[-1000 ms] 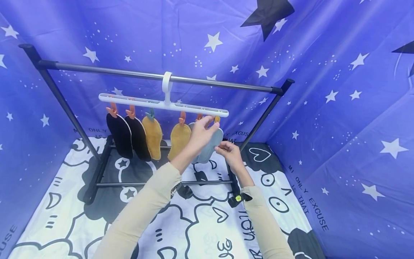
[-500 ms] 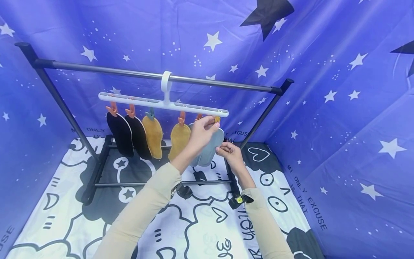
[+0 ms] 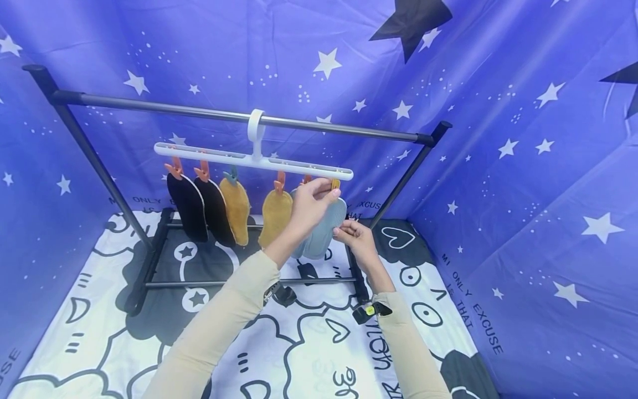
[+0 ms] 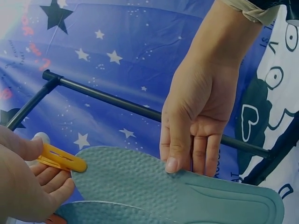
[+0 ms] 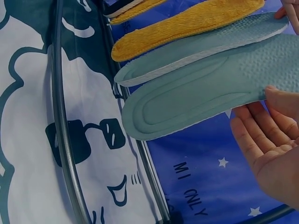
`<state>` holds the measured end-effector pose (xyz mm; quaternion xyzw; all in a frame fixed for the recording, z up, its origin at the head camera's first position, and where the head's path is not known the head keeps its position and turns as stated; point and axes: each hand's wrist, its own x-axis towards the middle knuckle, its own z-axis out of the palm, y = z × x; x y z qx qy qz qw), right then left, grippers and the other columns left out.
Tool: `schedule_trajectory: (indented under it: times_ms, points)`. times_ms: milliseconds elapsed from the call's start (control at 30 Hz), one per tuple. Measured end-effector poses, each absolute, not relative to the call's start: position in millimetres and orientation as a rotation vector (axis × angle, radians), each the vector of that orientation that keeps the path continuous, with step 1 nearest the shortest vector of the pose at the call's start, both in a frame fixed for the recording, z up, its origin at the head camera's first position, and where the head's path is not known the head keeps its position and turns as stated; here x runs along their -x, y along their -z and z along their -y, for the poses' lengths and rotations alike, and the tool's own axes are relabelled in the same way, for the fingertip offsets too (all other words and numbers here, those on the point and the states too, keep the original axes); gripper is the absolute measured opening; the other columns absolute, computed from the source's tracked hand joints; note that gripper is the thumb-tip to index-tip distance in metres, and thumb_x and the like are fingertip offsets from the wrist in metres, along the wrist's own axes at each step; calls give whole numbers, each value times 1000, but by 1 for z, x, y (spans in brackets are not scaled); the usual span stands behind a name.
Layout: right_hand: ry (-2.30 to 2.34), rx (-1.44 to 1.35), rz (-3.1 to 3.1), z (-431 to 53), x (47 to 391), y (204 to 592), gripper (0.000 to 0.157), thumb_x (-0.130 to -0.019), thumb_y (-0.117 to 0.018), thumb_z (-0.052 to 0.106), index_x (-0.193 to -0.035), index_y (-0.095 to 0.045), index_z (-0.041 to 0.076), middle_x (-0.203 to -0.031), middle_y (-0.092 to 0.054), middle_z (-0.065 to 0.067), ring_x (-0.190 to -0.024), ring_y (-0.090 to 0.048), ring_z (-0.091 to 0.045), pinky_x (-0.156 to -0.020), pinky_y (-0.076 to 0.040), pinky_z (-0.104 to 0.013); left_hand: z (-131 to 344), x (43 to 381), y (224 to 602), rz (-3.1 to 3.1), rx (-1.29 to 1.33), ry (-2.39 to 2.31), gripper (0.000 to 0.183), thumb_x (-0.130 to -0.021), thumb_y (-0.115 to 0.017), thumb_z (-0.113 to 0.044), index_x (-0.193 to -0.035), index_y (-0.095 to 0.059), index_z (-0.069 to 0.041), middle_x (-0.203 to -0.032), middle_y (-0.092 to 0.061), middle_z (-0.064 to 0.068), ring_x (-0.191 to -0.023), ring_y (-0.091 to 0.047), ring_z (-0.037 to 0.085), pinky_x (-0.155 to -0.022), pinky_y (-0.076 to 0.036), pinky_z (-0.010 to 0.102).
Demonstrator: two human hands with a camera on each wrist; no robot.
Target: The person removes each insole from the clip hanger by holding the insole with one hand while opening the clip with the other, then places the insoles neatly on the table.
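Note:
A grey-green insole [image 4: 126, 170] hangs at the right end of the white hanger [image 3: 209, 155], its toe end in a yellow clip [image 4: 63, 158]. My left hand [image 3: 311, 208] pinches that clip between thumb and fingers. By its edge, my right hand [image 3: 360, 241] pinches the same insole, thumb on the near face and fingers behind. A second grey-green insole [image 5: 196, 53] hangs alongside, partly hidden by my left hand in the head view. Left of it hang two yellow insoles [image 3: 276, 215] and two black insoles [image 3: 186, 208], held by orange and green clips.
The hanger hooks over the top bar [image 3: 169, 111] of a black metal rack, whose lower bars [image 3: 186, 284] rest on a black-and-white cartoon cloth [image 3: 279, 354]. Blue star-printed curtains [image 3: 498, 183] surround the rack at the back and sides.
The grey-green insole in my hands has come slightly lower and turned its face more toward the camera. My hands keep nearly the same places. The black insoles have swung slightly to the right.

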<state>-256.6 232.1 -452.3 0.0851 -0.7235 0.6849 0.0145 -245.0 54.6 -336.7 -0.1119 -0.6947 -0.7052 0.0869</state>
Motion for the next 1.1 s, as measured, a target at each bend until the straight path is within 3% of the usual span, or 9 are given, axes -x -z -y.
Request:
schedule_trajectory:
  times_ms: [467, 733, 1100]
  points:
    - [-2162, -237, 2243, -236, 251, 449, 18, -97, -64, -2, -112, -60, -12, -86, -72, 9, -85, -70, -4, -87, -62, -25, -53, 241, 331, 1963, 234, 2286, 33, -90, -77, -7, -120, -71, 5, -118, -73, 23, -114, -71, 31, -94, -60, 31]
    - [-2163, -233, 2245, -237, 248, 447, 14, -97, -65, -1, -110, -62, -6, -86, -73, 9, -85, -71, -5, -87, -62, -25, -52, 239, 324, 1949, 175, 2387, 33, -89, -78, -5, -120, -71, 4, -119, -73, 23, -114, -71, 31, -97, -59, 32]
    - [-2187, -218, 2225, -237, 247, 448, 12, -97, -64, -2, -108, -62, -6, -85, -73, 8, -83, -71, -5, -86, -62, -25, -51, 238, 322, 1947, 175, 2405, 35, -89, -77, -4, -122, -70, 6, -119, -73, 23, -114, -71, 31, -98, -59, 32]
